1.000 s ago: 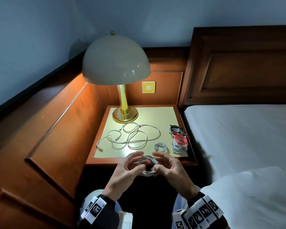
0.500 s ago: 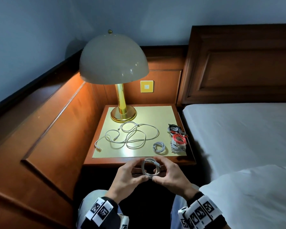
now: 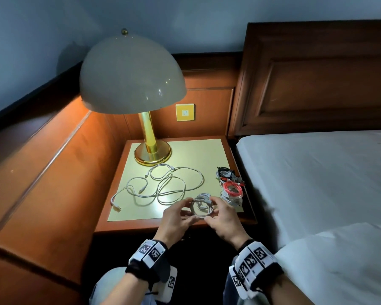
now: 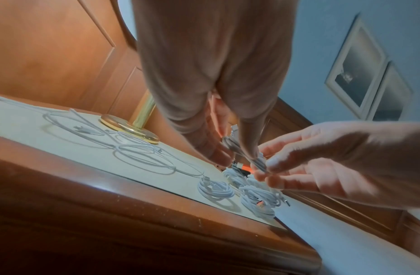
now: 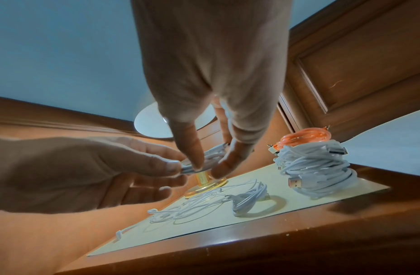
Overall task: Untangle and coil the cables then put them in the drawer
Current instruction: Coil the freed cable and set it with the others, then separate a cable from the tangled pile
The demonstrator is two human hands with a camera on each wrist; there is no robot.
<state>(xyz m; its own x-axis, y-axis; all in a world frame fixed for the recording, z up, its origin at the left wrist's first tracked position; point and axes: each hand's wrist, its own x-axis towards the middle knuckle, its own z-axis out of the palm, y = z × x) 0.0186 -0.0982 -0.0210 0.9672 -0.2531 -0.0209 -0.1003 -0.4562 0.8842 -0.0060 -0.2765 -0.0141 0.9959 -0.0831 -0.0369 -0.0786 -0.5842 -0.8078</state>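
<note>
Head view: left hand [image 3: 176, 219] and right hand [image 3: 223, 221] both pinch a white coiled cable [image 3: 201, 208], held above the bench [image 3: 141, 225] front edge. Loose tangled cable [image 3: 163, 183] lies mid-bench; coiled pile [image 3: 230, 188] at right edge, near lamp [image 3: 132, 73].

Left wrist: fingertips [image 4: 272, 163] grip the coil.

Right wrist: same grip; pile beside bed.

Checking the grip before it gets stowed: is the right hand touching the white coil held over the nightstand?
Touching. The right wrist view shows the right hand's fingertips pinching the white coil.
</note>
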